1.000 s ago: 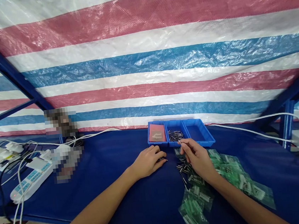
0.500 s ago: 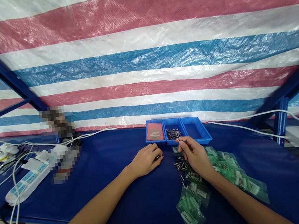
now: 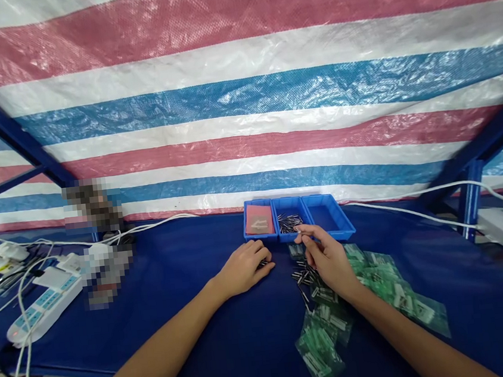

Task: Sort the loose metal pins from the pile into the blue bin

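Note:
My left hand (image 3: 247, 267) rests on the blue table with its fingers curled round small dark metal pieces, of which only the ends show. In front of the middle blue bin (image 3: 289, 201), my right hand (image 3: 325, 255) pinches something too small to name. That bin holds many thin dark-and-silver metal pins (image 3: 288, 223). More loose pins (image 3: 303, 276) lie on the table between my hands, partly hidden by the right one. Clear bags with green and white contents (image 3: 319, 349) lie below them.
A left bin (image 3: 244, 219) holds a pink sheet (image 3: 257, 212) with small pieces on it; a right bin (image 3: 344, 217) adjoins the middle one. Green-tinted bags (image 3: 391, 282) spread beyond my right forearm. A white power strip (image 3: 43, 309) and cables lie at left. Striped sheeting (image 3: 242, 99) hangs behind.
My right hand has shifted very slightly at the front of the middle bin, fingers still pinched. My left hand stays in place. The whole view has moved a little.

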Demonstrator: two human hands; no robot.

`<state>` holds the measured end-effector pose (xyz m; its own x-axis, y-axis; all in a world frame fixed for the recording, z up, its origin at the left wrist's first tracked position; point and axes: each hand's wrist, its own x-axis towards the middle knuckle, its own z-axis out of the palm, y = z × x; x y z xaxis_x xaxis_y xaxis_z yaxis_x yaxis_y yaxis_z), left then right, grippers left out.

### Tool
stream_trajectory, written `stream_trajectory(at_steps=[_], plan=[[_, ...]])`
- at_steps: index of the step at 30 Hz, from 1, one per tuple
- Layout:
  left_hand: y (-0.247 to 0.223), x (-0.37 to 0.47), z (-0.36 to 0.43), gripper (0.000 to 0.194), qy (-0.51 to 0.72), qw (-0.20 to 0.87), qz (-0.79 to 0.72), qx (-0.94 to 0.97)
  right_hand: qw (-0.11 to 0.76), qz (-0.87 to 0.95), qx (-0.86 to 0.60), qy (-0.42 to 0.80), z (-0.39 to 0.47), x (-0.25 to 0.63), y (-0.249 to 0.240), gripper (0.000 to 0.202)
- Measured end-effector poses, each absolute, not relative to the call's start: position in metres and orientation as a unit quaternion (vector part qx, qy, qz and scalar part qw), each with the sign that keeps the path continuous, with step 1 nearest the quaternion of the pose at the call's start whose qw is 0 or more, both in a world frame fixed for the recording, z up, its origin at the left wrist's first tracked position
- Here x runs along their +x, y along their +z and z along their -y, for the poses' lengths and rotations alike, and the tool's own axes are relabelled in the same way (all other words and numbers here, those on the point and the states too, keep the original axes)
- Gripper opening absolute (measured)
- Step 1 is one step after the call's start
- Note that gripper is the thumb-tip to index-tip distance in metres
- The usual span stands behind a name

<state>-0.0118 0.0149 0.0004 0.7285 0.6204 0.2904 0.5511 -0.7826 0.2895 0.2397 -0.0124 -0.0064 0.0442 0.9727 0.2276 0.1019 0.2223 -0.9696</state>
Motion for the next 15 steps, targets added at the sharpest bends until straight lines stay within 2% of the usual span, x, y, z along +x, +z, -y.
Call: stream_trajectory(at_steps=[15], plan=[[-0.0033, -0.0129, -0.0155, 0.027, 0.197, 0.116, -0.313, 0.922, 0.550, 0.556, -0.488, 0.389, 0.0132, 0.2375, -0.0012, 0.044]])
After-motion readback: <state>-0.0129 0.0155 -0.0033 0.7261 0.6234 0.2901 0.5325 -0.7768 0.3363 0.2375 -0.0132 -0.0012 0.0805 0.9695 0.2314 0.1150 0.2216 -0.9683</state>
